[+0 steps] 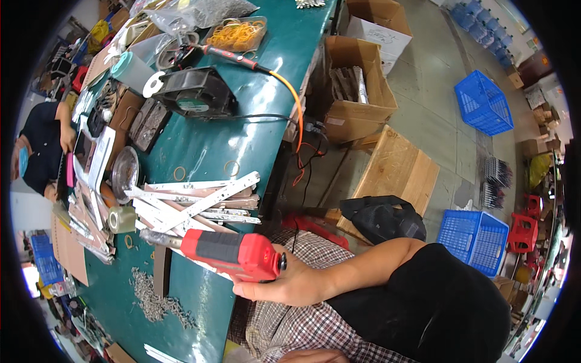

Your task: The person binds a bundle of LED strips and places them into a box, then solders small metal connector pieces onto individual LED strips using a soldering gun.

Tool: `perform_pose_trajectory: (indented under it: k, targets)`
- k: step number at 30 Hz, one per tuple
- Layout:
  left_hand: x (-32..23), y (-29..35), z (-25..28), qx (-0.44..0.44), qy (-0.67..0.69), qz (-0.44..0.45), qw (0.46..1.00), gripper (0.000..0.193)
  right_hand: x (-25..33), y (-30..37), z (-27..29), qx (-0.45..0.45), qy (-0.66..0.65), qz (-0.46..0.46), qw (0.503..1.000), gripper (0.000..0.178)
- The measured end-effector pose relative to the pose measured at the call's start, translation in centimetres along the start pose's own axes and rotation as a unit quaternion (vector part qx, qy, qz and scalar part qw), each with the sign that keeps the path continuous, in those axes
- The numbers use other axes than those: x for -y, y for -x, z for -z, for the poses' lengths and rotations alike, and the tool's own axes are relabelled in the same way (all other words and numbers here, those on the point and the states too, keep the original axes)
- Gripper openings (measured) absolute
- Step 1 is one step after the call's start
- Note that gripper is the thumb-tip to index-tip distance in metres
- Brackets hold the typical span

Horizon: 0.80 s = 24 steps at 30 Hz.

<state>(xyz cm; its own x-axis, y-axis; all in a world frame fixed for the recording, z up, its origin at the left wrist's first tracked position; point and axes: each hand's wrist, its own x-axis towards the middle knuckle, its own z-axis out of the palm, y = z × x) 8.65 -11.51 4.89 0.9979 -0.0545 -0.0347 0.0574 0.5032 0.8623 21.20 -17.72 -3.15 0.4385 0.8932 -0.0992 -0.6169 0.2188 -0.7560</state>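
My right hand (296, 283) is wrapped round a red and black power screwdriver (227, 248). Its metal nose points left over the green table (200, 148), ending close to a roll of clear tape (122, 219). Just beyond the tool lies a loose heap of long white strips (200, 199) with small dots. Beneath the nose a dark narrow bar (161, 272) lies beside a scattered pile of small metal screws (151, 293). Only a sliver of my left hand (315, 357) shows at the lower edge, over the checkered apron (272, 320); its fingers are out of sight.
On the table stand a black fan (203, 94), a soldering iron (233, 57) with an orange cord, a box of yellow rubber bands (236, 35) and a metal bowl (125, 175). Another person (45, 145) works across it. Cardboard boxes (360, 118), a wooden stool (396, 172) and blue crates (484, 103) stand right.
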Motion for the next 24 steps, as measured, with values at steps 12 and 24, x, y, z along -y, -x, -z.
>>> perform_pose_trajectory:
  k: [12, 24]
  targets:
    - [-3.5, 4.9, 0.8, -0.225, -0.092, -0.278, 0.929, 0.034, 1.0, -1.4, 0.2, -0.044, 0.072, -0.087, 0.993, 0.037]
    - [-6.3, 11.3, 0.7, -0.302, -0.168, -0.457, 0.82, 0.018, -0.1, -1.8, -2.7, -0.048, 0.148, -0.039, 0.987, 0.036]
